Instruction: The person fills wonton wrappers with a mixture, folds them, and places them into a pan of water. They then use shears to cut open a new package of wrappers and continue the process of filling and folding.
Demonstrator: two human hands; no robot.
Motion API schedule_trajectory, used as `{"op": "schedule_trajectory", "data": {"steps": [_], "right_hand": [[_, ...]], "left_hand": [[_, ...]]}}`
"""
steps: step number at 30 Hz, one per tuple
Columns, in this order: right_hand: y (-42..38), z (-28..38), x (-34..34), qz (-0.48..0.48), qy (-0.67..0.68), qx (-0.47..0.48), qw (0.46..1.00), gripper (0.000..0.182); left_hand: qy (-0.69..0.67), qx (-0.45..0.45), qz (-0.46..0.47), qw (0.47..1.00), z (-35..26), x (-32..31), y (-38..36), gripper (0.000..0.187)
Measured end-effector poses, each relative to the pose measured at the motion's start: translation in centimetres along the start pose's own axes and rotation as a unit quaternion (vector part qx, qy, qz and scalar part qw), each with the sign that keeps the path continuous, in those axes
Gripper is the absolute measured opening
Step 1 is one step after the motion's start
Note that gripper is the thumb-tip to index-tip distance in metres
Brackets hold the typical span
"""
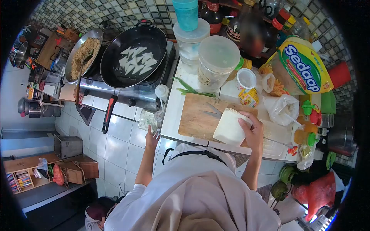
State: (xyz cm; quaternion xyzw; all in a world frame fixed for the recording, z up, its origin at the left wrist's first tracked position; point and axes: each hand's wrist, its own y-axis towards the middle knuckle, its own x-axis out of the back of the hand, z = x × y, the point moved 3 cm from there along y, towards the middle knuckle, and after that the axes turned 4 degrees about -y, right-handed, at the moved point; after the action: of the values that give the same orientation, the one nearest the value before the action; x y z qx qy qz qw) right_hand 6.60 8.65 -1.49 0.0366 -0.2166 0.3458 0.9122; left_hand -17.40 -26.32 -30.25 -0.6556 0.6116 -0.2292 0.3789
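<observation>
My right hand (252, 132) is closed on a stack of pale square wrapper sheets (230, 127), held over the right part of a wooden cutting board (196, 119). Scissors (212, 112) lie on the board, partly behind the stack. My left hand (152, 138) is spread beside the counter's left edge, just below a clear packet (147, 120); whether it touches the packet is unclear. Upper left, a black frying pan (111, 65) on the stove holds white triangular pieces (137, 60).
A wok (72, 73) of brown food stands left of the pan, whose handle (110, 114) juts over the stove's front. Tubs (218, 57), green chillies (189, 88), bottles (235, 30) and a yellow Sedaap bag (304, 65) crowd behind the board. A person sits at lower left.
</observation>
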Motion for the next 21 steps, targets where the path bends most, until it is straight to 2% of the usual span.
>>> {"op": "schedule_trajectory", "data": {"steps": [2,6,10,14,16,18,21], "right_hand": [[0.2,0.1,-0.1,0.005,-0.002,-0.002,1.000,0.023],[0.3,0.3,-0.2,0.007,-0.002,0.014,1.000,0.023],[0.3,0.1,-0.1,0.004,-0.008,0.028,1.000,0.023],[0.1,-0.3,0.1,0.006,0.002,0.009,1.000,0.023],[0.1,-0.6,0.0,0.002,0.026,0.014,1.000,0.022],[0.1,-0.4,0.0,0.003,0.024,0.012,1.000,0.022],[0.3,-0.7,-0.1,-0.001,0.013,0.022,1.000,0.022]], "left_hand": [[0.045,0.016,0.069,0.996,0.3,0.1,0.9,0.063],[0.059,-0.025,0.067,0.996,0.5,0.6,1.9,0.059],[0.025,-0.047,0.020,0.998,-0.3,1.5,1.7,0.054],[0.001,-0.077,-0.003,0.997,-2.2,2.8,2.2,0.046],[-0.010,-0.073,-0.001,0.997,-2.5,3.6,3.3,0.043],[-0.049,-0.078,0.049,0.995,-2.5,3.5,3.8,0.041],[-0.069,-0.078,0.036,0.994,-2.1,2.8,3.5,0.043]]}}
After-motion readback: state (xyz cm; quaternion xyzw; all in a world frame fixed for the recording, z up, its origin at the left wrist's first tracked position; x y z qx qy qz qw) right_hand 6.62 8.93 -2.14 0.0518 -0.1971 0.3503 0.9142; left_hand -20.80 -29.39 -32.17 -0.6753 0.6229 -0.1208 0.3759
